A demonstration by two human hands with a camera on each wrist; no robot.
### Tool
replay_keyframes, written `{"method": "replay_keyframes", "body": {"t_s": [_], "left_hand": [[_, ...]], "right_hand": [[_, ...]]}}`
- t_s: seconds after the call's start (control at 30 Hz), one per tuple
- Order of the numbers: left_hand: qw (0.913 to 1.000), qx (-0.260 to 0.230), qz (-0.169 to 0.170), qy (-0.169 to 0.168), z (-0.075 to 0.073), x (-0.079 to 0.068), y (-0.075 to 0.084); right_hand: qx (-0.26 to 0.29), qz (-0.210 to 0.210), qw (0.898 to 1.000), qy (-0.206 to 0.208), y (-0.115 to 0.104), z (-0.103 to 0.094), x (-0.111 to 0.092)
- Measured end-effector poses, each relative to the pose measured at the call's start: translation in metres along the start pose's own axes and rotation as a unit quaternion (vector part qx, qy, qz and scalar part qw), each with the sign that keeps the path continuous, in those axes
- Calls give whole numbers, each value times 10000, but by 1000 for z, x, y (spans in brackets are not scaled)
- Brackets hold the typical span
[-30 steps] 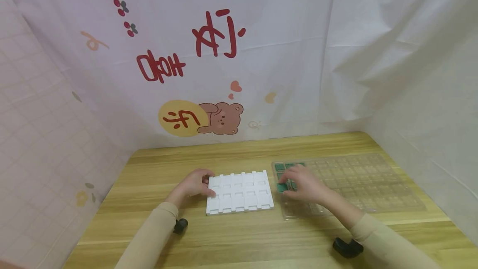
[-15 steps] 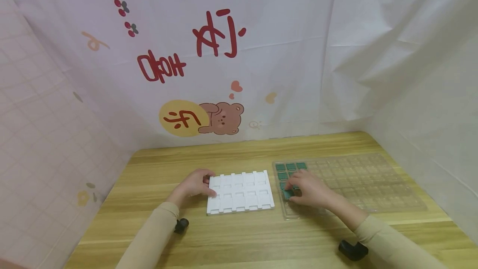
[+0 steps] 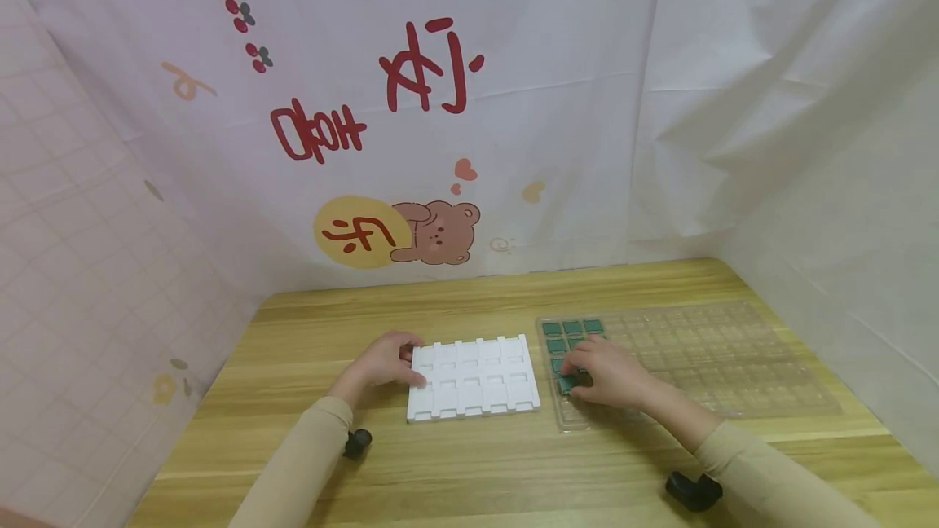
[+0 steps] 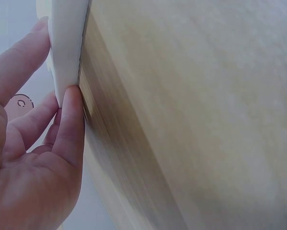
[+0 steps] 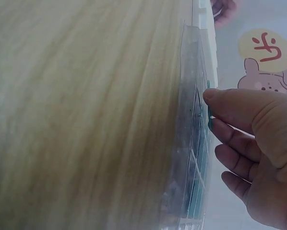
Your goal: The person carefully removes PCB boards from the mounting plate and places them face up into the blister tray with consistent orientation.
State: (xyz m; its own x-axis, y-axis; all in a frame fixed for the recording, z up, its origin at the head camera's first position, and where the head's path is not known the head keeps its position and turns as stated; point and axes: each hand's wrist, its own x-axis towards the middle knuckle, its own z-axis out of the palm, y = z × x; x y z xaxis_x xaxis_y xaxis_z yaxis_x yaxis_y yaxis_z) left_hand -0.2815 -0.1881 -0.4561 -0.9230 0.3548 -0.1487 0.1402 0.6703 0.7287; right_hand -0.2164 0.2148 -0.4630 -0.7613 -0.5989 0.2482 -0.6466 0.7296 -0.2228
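My left hand (image 3: 380,361) holds the left edge of a white tray (image 3: 477,389) with two rows of shallow recesses. In the left wrist view, the thumb lies on one face of the white tray (image 4: 68,43) and fingertips press its rim. To the right, a clear plastic blister tray (image 3: 704,357) holds several small green square pieces (image 3: 552,328) in its left columns. Over its near left part, my right hand (image 3: 609,373) pinches a green square piece (image 3: 566,385). In the right wrist view, thumb and index finger meet the thin green piece (image 5: 209,112) at its edges.
The wooden table (image 3: 469,471) bears both trays, which stand side by side with a narrow gap. A printed white curtain (image 3: 557,104) hangs behind and along the sides. Black wrist mounts (image 3: 693,492) show below the sleeves.
My right hand has shifted slightly toward the near side of the clear tray; a green piece now shows tilted, then flatter, between its fingers. My left hand and the white tray stay put.
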Motion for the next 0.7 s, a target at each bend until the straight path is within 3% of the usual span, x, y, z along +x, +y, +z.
{"method": "replay_keyframes", "body": {"t_s": [0.7], "left_hand": [[10000, -2, -54, -10, 0, -1, 1]], "right_hand": [[-9, -162, 9998, 114, 2, 4, 2]]}}
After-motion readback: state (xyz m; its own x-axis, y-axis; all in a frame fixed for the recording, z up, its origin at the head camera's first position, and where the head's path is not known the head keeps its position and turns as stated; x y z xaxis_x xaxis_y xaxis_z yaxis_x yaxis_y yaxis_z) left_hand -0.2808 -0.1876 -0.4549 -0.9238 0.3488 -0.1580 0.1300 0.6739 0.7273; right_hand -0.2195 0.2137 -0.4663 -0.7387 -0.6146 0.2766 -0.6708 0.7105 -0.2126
